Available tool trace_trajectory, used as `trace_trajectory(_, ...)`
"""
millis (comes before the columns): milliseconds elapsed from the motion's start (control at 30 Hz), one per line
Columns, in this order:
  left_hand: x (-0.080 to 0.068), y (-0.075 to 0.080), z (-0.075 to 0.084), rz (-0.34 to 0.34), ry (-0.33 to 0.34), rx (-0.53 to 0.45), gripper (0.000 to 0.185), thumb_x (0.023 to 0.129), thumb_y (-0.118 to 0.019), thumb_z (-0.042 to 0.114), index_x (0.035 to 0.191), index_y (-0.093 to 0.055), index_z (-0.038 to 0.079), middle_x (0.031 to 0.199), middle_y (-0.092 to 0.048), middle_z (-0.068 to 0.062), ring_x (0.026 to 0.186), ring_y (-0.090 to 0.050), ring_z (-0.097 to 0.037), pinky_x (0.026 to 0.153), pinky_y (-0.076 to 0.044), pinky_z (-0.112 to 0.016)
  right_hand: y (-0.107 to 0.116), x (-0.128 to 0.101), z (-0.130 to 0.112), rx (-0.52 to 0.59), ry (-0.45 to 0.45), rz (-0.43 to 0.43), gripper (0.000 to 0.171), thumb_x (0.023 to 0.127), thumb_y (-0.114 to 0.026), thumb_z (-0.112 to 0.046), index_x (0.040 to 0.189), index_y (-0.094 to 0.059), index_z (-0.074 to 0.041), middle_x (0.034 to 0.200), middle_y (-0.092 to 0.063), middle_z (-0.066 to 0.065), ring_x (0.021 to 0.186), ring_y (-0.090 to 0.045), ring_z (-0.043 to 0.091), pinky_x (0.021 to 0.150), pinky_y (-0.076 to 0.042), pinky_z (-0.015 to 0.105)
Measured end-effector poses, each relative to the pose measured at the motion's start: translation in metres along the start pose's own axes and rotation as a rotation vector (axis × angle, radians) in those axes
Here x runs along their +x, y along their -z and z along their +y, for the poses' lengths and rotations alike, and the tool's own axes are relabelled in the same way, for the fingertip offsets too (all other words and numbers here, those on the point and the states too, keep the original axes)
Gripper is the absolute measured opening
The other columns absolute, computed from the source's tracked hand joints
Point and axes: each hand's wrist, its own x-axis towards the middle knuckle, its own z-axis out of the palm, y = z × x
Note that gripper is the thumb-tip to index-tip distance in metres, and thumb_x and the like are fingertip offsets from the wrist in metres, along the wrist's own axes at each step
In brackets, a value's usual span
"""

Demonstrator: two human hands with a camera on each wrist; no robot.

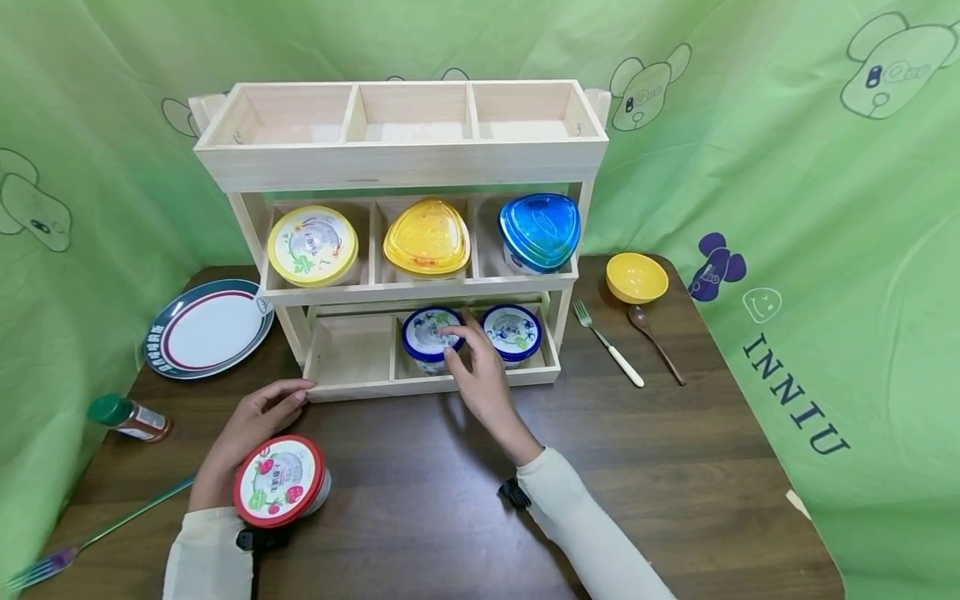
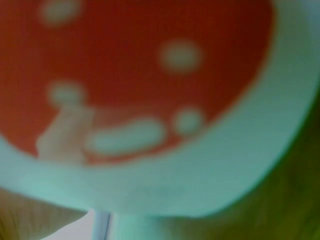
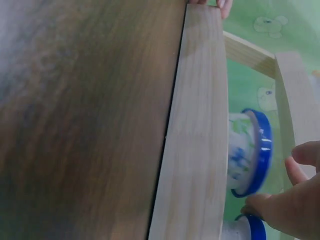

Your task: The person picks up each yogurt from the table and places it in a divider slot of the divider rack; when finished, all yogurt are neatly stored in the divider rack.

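My right hand (image 1: 480,375) reaches into the bottom shelf of the wooden rack (image 1: 435,379), fingers loosely bent on the lid of the left blue-lidded tub (image 1: 429,333), touching rather than gripping it. That tub stands upright, lid up, with its twin (image 1: 512,331) just right of my fingers. My left hand (image 1: 251,429) lies relaxed beside the rack's front edge, holding nothing; the red-lidded strawberry tub (image 1: 279,481) stands upright at its wrist.
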Motion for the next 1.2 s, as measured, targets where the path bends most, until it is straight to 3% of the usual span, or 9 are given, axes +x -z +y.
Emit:
trace_trajectory(133,-0.001,0.0,0.0,-0.001,-0.001,-0.008,0.05,0.114,-0.058,0.038,0.154,-0.059,0.007,0.152,-0.059,-0.012,0.125,-0.052,-0.008,0.093,-0.048,-0.017,0.003,-0.004,-0.005,-0.003,-0.006,0.0,0.031,0.106,-0.064,-0.004,0.136,-0.07,-0.002,0.171,-0.037,0.022,0.16,-0.031,0.037,0.123,-0.034,0.055)
trace_trajectory(300,-0.002,0.0,0.0,-0.002,-0.005,-0.047,0.051,0.114,-0.059,0.036,0.154,-0.058,0.005,0.148,-0.06,-0.008,0.119,-0.054,-0.002,0.092,-0.051,-0.016,0.006,-0.009,-0.012,0.045,0.013,-0.013,0.031,0.106,-0.063,-0.001,0.136,-0.069,-0.001,0.17,-0.039,0.02,0.158,-0.035,0.036,0.123,-0.036,0.049)
trace_trajectory(600,-0.001,-0.001,0.0,0.007,-0.002,-0.037,0.051,0.114,-0.06,0.038,0.154,-0.059,0.007,0.149,-0.061,-0.006,0.121,-0.052,-0.003,0.093,-0.049,-0.016,0.003,-0.021,-0.023,0.152,0.084,-0.065,0.029,0.107,-0.061,0.002,0.135,-0.068,0.004,0.146,-0.066,0.02,0.142,-0.058,0.031,0.12,-0.042,0.038)
trace_trajectory(800,0.001,-0.001,0.001,0.007,-0.012,-0.041,0.05,0.114,-0.06,0.037,0.154,-0.06,0.007,0.149,-0.061,-0.006,0.121,-0.053,-0.003,0.093,-0.049,-0.017,-0.013,-0.033,-0.025,0.197,0.075,-0.147,0.028,0.108,-0.061,0.0,0.135,-0.069,0.002,0.141,-0.069,0.016,0.135,-0.064,0.029,0.117,-0.046,0.039)
trace_trajectory(933,0.003,-0.002,0.002,0.003,-0.027,-0.044,0.049,0.114,-0.06,0.036,0.153,-0.06,0.006,0.149,-0.061,-0.008,0.123,-0.053,-0.007,0.094,-0.049,-0.018,-0.023,-0.038,-0.025,0.182,0.068,-0.187,0.028,0.107,-0.062,-0.001,0.134,-0.069,0.001,0.143,-0.069,0.014,0.136,-0.063,0.028,0.117,-0.046,0.04)
trace_trajectory(1000,0.003,-0.003,0.003,0.003,-0.023,-0.039,0.05,0.114,-0.059,0.037,0.153,-0.06,0.006,0.152,-0.06,-0.012,0.129,-0.052,-0.014,0.099,-0.049,-0.026,-0.028,-0.042,-0.026,0.177,0.06,-0.209,0.028,0.106,-0.064,-0.001,0.134,-0.07,0.0,0.144,-0.069,0.013,0.137,-0.063,0.027,0.116,-0.047,0.039)
trace_trajectory(1100,0.001,-0.002,0.004,0.006,-0.012,-0.029,0.052,0.114,-0.058,0.039,0.154,-0.059,0.005,0.155,-0.057,-0.018,0.137,-0.049,-0.025,0.104,-0.047,-0.037,-0.038,-0.047,-0.028,0.198,0.027,-0.27,0.029,0.107,-0.064,-0.004,0.135,-0.069,0.001,0.147,-0.066,0.013,0.136,-0.064,0.03,0.111,-0.051,0.036)
trace_trajectory(1200,-0.001,-0.001,0.004,0.01,-0.011,-0.013,0.053,0.114,-0.058,0.039,0.154,-0.059,0.005,0.156,-0.056,-0.02,0.137,-0.049,-0.027,0.103,-0.047,-0.038,-0.048,-0.053,-0.032,0.225,-0.017,-0.333,0.028,0.108,-0.064,-0.006,0.135,-0.068,0.0,0.15,-0.065,0.013,0.134,-0.065,0.033,0.103,-0.055,0.03)
